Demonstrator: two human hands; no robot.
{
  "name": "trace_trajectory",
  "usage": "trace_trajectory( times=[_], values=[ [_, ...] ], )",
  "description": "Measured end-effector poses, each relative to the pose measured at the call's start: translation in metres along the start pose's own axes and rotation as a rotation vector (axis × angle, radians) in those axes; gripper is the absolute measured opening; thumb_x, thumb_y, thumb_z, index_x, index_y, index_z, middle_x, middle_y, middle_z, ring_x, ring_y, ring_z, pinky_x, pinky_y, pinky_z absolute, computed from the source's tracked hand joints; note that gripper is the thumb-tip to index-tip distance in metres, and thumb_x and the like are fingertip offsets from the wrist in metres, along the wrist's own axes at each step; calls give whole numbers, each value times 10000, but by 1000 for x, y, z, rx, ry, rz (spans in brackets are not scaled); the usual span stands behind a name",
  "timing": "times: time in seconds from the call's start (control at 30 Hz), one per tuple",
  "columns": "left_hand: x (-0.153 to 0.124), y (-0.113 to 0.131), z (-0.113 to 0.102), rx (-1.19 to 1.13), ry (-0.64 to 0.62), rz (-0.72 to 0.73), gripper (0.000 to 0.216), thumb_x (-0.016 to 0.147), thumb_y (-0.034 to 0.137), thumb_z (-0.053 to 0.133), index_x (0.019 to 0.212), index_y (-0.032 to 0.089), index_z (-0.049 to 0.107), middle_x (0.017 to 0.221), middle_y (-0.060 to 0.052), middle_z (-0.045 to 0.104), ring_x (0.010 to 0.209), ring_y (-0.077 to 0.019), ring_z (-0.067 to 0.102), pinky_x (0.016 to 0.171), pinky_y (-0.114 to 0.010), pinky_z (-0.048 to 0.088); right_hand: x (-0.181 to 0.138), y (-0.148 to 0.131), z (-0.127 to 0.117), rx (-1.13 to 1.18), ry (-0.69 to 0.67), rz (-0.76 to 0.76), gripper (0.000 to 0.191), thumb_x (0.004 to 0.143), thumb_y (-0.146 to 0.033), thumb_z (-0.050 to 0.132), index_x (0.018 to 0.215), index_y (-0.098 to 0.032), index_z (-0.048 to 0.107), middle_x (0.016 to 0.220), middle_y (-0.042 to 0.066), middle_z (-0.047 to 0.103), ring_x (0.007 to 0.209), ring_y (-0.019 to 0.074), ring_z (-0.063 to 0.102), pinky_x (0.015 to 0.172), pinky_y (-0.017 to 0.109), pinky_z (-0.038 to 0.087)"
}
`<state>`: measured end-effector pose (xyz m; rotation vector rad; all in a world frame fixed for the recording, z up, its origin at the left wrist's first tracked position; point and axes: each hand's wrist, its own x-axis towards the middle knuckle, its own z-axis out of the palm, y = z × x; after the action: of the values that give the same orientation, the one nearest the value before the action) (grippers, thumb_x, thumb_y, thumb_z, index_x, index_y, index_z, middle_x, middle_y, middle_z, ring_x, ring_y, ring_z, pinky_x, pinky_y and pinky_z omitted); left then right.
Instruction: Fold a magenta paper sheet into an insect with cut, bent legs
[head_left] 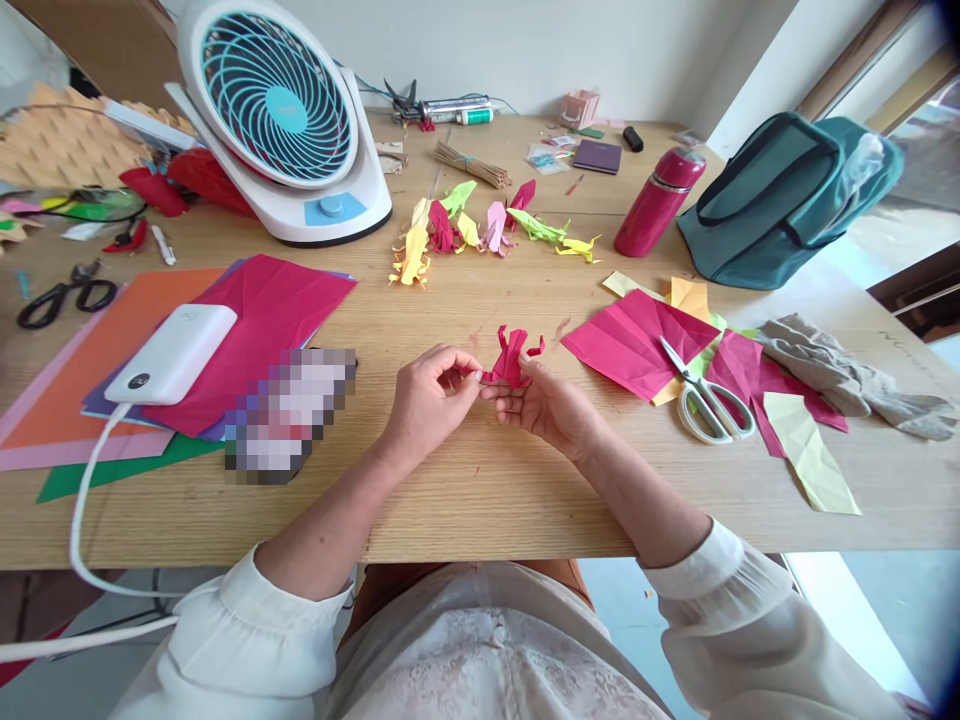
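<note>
A crimson folded-paper figure (511, 356) with thin curled limbs is held up between both hands, just above the middle of the table. My left hand (436, 392) pinches the tip of one limb on its left side. Thumb and fingers of my right hand (551, 405) close on the body from the right, and its fingertips lie beneath the figure. Farther back stands a group of finished-looking paper figures in several colours, among them a yellow-orange one (412, 256) and a light green one (538, 228).
White-handled scissors (709, 395) lie on crimson paper (637, 345) and scraps at right, beside a grey cloth (847, 370). A power bank (174, 352) rests on coloured sheets at left, near a blurred-out flat object (292, 415). Behind are a fan (281, 120), red bottle (660, 205) and teal bag (787, 200).
</note>
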<state>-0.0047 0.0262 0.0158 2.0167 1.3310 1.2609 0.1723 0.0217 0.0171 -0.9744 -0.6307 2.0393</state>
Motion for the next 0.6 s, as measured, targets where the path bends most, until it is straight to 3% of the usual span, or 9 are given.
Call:
trace_trajectory(
  times=[0.17,0.4,0.6],
  values=[
    [0,0,0,0,-11,0,90,824,128,618,769,177,669,735,0,675,648,-120,593,632,-252,469,1,0,-2,-15,-4,-9,485,1031,-444,417,855,-139,750,845,111,759,653,123,644,652,223,537],
    [0,-2,-1,7,-14,-3,92,841,154,617,777,178,678,748,-11,697,656,-128,608,633,-260,479,1,-2,-1,-38,-50,19,628,940,-689,452,851,-153,765,849,109,755,647,123,636,636,218,531],
    [0,0,-1,-2,-29,-8,98,833,141,618,763,180,674,741,-6,700,671,-132,620,632,-257,476,0,-2,2,-42,-10,23,637,967,-664,420,850,-148,775,833,97,747,644,120,633,616,212,535]
  ],
)
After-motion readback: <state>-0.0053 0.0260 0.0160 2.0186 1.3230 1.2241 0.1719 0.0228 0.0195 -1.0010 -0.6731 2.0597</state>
